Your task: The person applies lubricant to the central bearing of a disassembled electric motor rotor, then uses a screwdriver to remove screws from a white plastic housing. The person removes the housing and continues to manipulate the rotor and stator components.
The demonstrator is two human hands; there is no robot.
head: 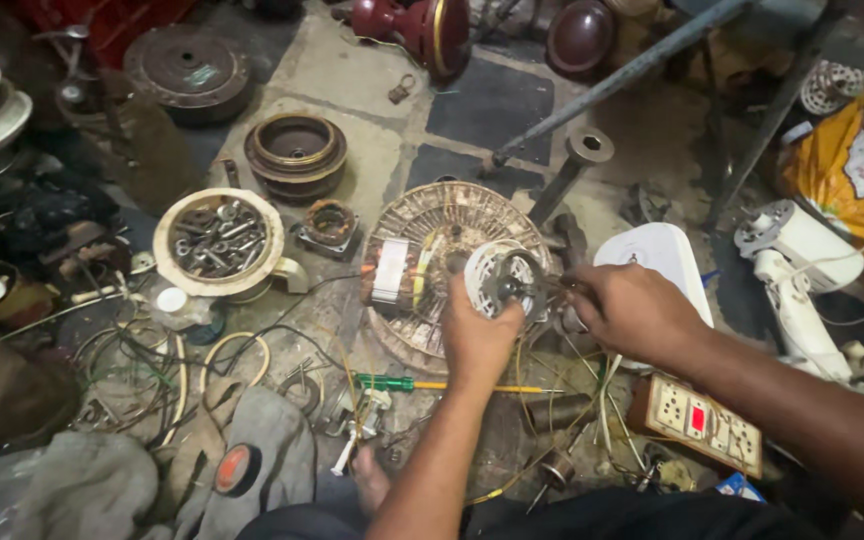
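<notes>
A round metal fan motor body [442, 215] lies on the floor in the middle, with a copper-wound coil [389, 272] at its left side. On top of it sits a small white slotted rotor piece [500, 275]. My left hand [477, 335] grips this rotor piece from below. My right hand [632, 310] comes in from the right and holds a dark metal tool or shaft [557, 288] against the rotor's hub; what it is I cannot make out.
A cream tub of bolts and nuts [220, 240] stands at left, a brown motor housing [296, 152] behind it. A green-handled screwdriver [422, 384] lies near my knees. A socket board [697, 420], white fan parts [797, 270] and loose wires [152, 365] crowd the floor.
</notes>
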